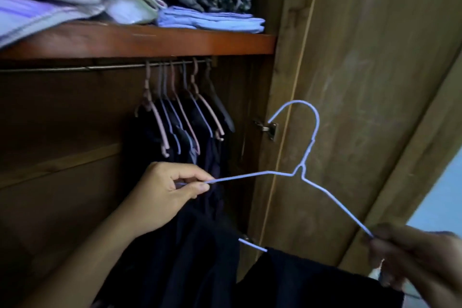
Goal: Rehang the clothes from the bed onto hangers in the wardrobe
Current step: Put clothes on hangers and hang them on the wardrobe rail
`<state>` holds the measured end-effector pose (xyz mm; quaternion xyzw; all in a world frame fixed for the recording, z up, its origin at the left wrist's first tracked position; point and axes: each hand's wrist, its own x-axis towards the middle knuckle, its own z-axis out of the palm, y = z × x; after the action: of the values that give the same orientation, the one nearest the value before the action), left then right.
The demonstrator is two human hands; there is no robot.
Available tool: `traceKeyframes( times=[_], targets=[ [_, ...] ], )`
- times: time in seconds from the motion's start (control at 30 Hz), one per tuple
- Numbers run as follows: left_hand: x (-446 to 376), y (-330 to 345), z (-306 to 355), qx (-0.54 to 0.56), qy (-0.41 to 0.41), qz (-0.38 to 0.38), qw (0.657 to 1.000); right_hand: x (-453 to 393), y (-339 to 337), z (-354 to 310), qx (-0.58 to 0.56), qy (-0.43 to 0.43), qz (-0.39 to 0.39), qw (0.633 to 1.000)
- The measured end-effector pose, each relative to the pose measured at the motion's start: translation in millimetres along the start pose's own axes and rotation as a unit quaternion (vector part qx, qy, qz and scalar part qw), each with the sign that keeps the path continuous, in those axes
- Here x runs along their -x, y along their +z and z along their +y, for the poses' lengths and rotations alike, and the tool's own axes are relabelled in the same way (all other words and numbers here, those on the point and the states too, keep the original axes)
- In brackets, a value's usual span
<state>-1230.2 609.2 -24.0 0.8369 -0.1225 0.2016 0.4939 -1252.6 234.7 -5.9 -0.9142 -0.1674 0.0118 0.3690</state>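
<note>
Both hands are up in front of the open wardrobe, sharing one pale blue wire hanger (303,172). The left hand (162,195) pinches the end of the hanger's left shoulder between thumb and forefinger, the rest of its fingers curled in; the right hand (410,260), blurred and in shadow, has fingers closed round the right shoulder's end. Holding it out by both tips keeps the frame spread and level, probably so the dark garment (312,280) draped over the bottom bar doesn't slide off. Only a short bare stretch of that bar shows, left of the cloth. The hook points up and left, just in front of the door hinge (268,129), not yet anywhere near the rail (75,67). Now, room to move: the rail's right end is crowded with pink and blue hangers (185,107) carrying dark clothes (205,152), jammed close to the wardrobe's side wall, while the long left stretch of rail is bare. I'd judge that's the landing spot. The hazards are the shelf edge (150,41) sitting right above the rail, leaving a slim gap for the hook, and the open door (362,82) close on the right, which the hook could catch on as it swings in.
</note>
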Motion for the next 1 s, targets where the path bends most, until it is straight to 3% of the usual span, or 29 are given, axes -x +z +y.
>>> traceKeyframes(
  times=[0.07,0.2,0.43,0.7,1.0],
  targets=[
    [5.7,-25.2,-17.5,-0.03,-0.014,0.027,0.999,-19.3,18.4,-27.4,0.003,-0.032,-0.036,0.999],
    [13.5,-73.9,-50.3,-0.077,-0.026,0.091,0.993,-50.2,68.3,-73.3,-0.095,-0.075,-0.118,0.986],
    [-2.4,-150.1,-117.1,-0.183,-0.063,0.157,0.968,-101.6,161.4,-136.0,-0.29,-0.126,-0.146,0.938],
    [-63.0,-194.3,-166.8,-0.267,-0.089,0.181,0.942,-158.0,229.2,-210.3,-0.349,-0.147,-0.079,0.922],
    [-136.9,-213.4,-197.6,-0.245,-0.117,0.195,0.942,-223.0,273.4,-247.8,-0.39,-0.125,-0.015,0.912]
  ],
)
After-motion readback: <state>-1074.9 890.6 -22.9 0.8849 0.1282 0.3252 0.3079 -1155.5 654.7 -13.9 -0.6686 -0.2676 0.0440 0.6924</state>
